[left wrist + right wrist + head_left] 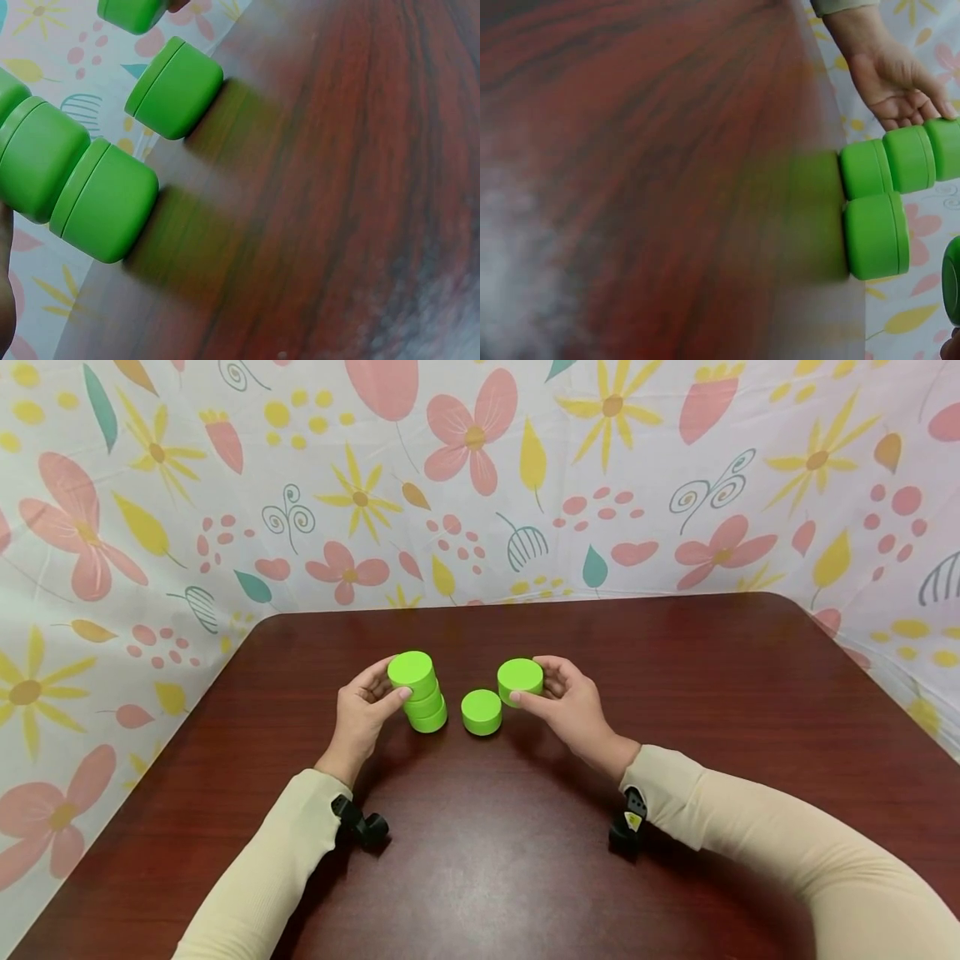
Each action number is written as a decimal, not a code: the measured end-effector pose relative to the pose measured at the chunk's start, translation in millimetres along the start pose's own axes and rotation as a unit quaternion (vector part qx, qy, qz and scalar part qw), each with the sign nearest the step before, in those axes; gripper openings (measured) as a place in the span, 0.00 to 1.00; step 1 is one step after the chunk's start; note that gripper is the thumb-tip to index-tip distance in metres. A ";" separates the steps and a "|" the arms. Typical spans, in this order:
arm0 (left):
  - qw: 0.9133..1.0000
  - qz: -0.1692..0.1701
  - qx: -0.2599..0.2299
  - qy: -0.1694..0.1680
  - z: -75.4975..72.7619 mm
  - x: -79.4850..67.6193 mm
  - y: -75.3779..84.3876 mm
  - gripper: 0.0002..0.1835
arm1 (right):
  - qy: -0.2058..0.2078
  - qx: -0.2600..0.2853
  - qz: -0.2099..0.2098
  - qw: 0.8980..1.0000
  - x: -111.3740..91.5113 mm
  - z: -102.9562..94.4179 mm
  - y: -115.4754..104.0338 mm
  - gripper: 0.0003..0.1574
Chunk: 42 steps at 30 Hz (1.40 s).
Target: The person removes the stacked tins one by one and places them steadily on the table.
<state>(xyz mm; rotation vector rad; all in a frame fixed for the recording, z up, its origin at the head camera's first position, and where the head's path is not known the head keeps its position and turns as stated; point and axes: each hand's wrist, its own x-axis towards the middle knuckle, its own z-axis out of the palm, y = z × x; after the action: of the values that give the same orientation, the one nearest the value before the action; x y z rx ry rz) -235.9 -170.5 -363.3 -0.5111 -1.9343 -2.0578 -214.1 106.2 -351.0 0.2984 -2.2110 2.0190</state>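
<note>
Over the dark table [465,868], the right hand [576,706] pinches a raised green container [521,680]; the left hand [358,714] grips the top of a three-high stack [424,700], a lone container [482,713] between. Looks like stacking; next calls for a level, centred set-down.

Five green round containers [482,713], two hands [357,720], two sleeves [262,868], two black wrist devices [371,832] and one counter [480,868] are visible.

Container stack [424,702] on table [480,843], single container [482,715] just right
</note>
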 end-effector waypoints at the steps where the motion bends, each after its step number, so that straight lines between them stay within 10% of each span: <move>1: 1.000 0.001 0.000 -0.001 0.1 0.1 0.1 0.25 | 0.001 -0.001 0.001 1.000 -0.3 -0.4 1.3 0.34; 42: 1.000 0.009 -0.024 0.015 3.2 -1.4 -0.2 0.25 | -0.005 -0.012 0.112 0.994 -3.2 -9.4 34.7 0.36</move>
<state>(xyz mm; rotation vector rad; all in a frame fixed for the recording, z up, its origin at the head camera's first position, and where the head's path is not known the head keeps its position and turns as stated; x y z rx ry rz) -234.5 -167.4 -363.9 -0.5038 -1.8621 -2.0933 -219.5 118.6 -384.5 0.0598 -2.3664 2.1003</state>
